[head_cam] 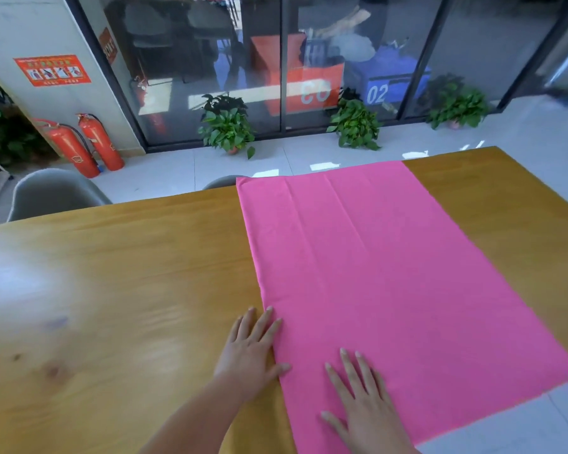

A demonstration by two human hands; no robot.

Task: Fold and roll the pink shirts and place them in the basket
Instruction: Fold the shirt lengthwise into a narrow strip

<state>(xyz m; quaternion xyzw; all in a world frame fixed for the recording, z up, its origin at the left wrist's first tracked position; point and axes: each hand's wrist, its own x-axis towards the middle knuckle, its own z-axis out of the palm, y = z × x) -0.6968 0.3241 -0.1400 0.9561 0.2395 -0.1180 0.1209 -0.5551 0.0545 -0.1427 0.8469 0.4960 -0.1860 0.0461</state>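
Across the right half of the head view, from 12 o'clock down to 5 o'clock: pink shirt, spread flat on the wooden table. Reads as one plain rectangle, no sleeve or collar on show, with two faint lengthwise creases toward 12 o'clock. Near edge along the table's rim at 5 o'clock; any overhang there impossible to tell.

At 6 o'clock, left hand: open and flat, fingers straight and close together, palm on bare wood just beside the shirt's left edge, thumb tip and forefinger tip touching the fabric. Grips nothing. At 5 o'clock, right hand: likewise open, fingers spread, pressed palm-down on the shirt near its near-left corner. Pinches nothing, lifts nothing.

No basket anywhere in view. Toward 10 o'clock, beyond the table: grey chair and two red fire extinguishers. Near 12 o'clock: potted plants along a glass wall.

Probably smoothing or squaring the edge ahead of a fold or roll. Risks from here:
- thin fabric skating on the glossy wood under a flat-handed push and bunching into fresh wrinkles
- a roll begun from one corner alone, going conical rather than straight
- the near edge slipping off the rim and dragging the rest askew
- the far creases rolled in, if left unsmoothed
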